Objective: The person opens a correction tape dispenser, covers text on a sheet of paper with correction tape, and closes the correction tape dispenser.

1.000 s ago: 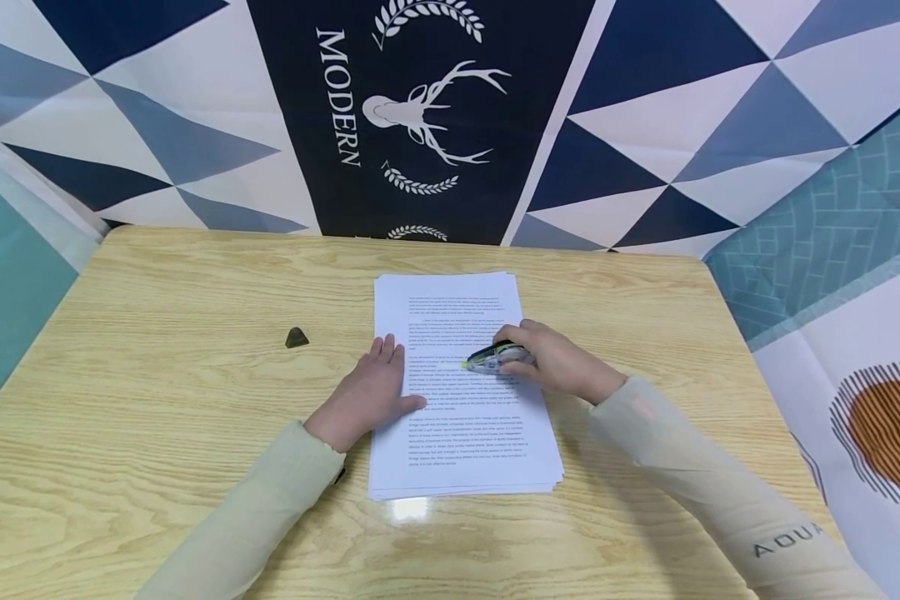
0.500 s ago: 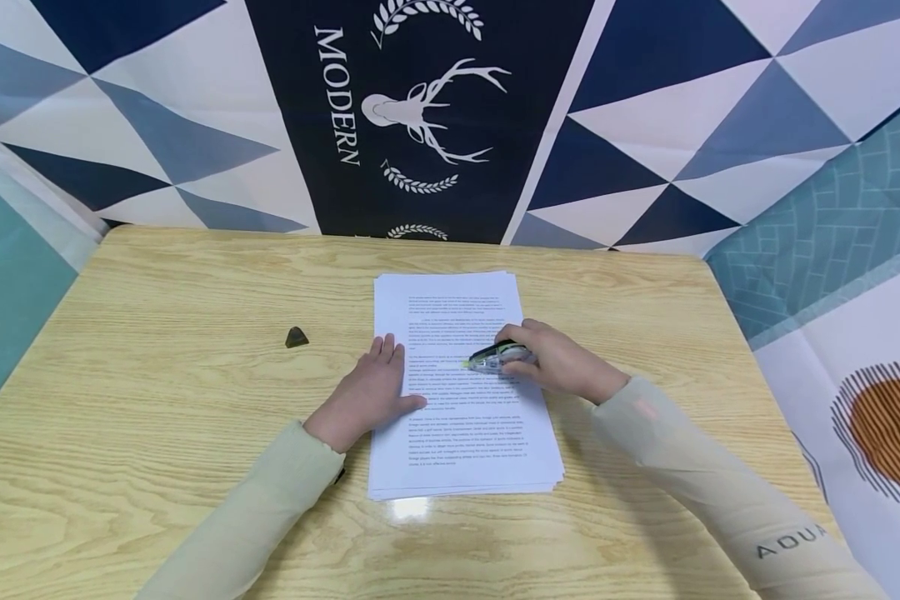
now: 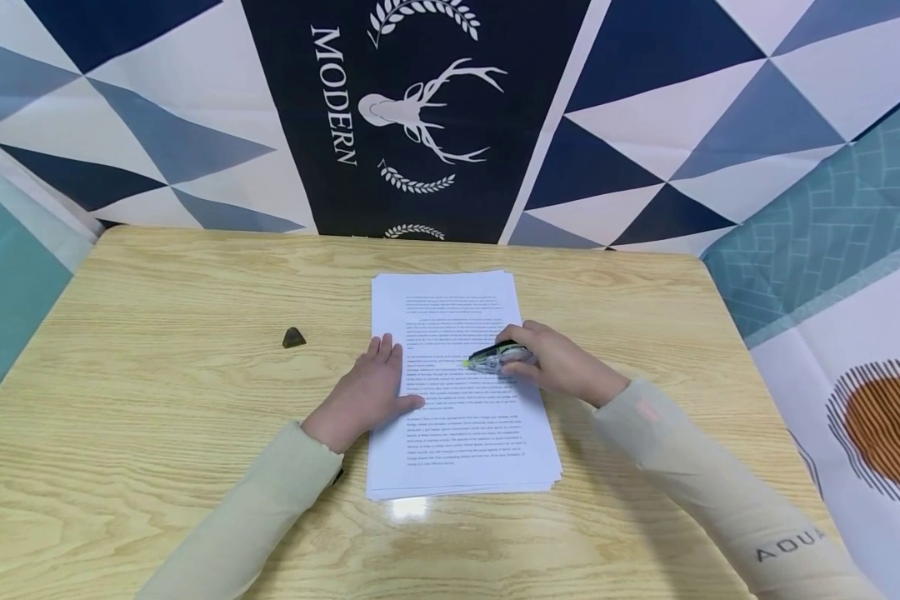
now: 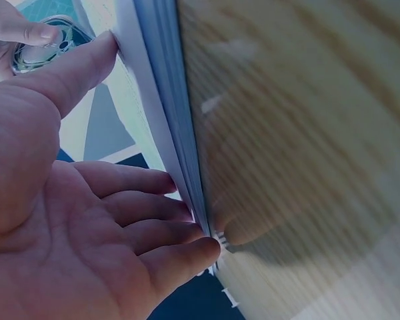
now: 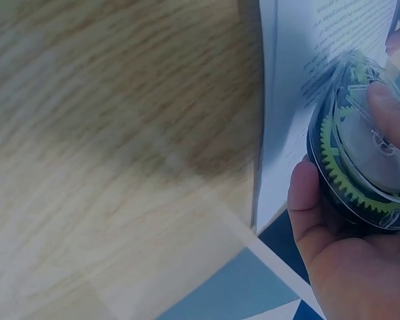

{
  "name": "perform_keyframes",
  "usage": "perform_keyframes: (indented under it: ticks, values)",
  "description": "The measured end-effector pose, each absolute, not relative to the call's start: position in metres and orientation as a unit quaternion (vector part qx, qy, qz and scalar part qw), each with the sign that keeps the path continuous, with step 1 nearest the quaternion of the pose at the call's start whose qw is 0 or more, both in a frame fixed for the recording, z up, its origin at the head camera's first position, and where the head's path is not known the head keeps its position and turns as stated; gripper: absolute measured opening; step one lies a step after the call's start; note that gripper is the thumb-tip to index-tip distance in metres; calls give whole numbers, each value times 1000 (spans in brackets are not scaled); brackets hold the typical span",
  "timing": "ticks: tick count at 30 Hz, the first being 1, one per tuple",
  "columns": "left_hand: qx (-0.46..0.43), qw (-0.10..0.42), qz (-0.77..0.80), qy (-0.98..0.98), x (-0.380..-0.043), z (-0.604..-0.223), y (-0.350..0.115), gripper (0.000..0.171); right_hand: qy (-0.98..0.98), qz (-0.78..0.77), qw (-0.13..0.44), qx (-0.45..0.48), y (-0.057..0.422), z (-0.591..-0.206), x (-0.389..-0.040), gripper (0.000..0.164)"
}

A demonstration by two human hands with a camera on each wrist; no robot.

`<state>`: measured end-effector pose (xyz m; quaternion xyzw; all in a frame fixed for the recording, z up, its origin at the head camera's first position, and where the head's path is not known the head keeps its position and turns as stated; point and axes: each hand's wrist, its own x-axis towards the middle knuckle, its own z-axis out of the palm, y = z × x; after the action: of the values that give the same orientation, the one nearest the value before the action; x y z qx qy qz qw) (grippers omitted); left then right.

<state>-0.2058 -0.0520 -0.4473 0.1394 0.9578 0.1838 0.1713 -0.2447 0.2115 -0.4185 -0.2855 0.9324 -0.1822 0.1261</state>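
Observation:
A correction tape dispenser [image 3: 493, 358], clear-bodied with a black edge and green gear wheel, is pinched between the thumb and fingers of my right hand [image 3: 558, 362]. Its yellow-green tip meets the printed text on the top sheet of a paper stack [image 3: 457, 450]. My left hand [image 3: 367, 387] lies with fingers extended over the stack's left edge, thumb on the page. In the left wrist view, the fingertips [image 4: 210, 248] press along the side of the stack. The right wrist view shows the correction tape [image 5: 367, 147] from the side, its gear visible through the casing.
A small dark triangular piece [image 3: 294, 337] lies on the wooden table [image 3: 157, 375], left of the paper. Behind the table's far edge hangs a patterned cloth [image 3: 420, 108] with a deer head and triangles.
Both hands, the correction tape and the paper hold practically the same positions. Only a slight shift of the head view shows.

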Motion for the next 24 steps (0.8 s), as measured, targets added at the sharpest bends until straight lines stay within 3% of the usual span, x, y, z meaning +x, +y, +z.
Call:
perform_keyframes:
  ticks: [9, 19, 24]
  values:
    - [140, 163, 172, 961, -206, -447, -52, 87, 935, -197, 120, -270, 214, -421, -240, 33]
    - [133, 150, 197, 960, -204, -444, -56, 77, 941, -210, 104, -244, 216, -426, -234, 35]
    - [156, 108, 191, 963, -201, -444, -61, 65, 939, -221, 98, -243, 217, -430, -230, 36]
